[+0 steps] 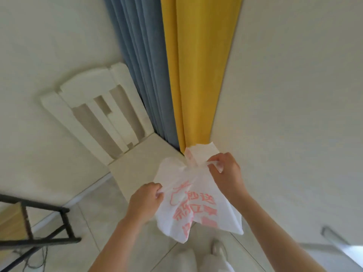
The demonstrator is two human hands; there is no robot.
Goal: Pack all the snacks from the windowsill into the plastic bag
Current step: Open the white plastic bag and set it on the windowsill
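Note:
A white plastic bag [198, 205] with red printing hangs in the air in front of me, crumpled and flat. My left hand [144, 201] pinches its left edge near the top. My right hand [225, 173] grips the bag's upper part, where a handle loop bunches between the fingers. Both hands hold the bag above the floor. No snacks and no windowsill are in view.
A white wooden chair [102, 118] stands against the wall at the left. Blue [141, 65] and yellow [198, 65] curtains hang in the corner behind the bag. A dark wooden frame [45, 222] sits at the lower left. My shoe [218, 250] shows on the tiled floor.

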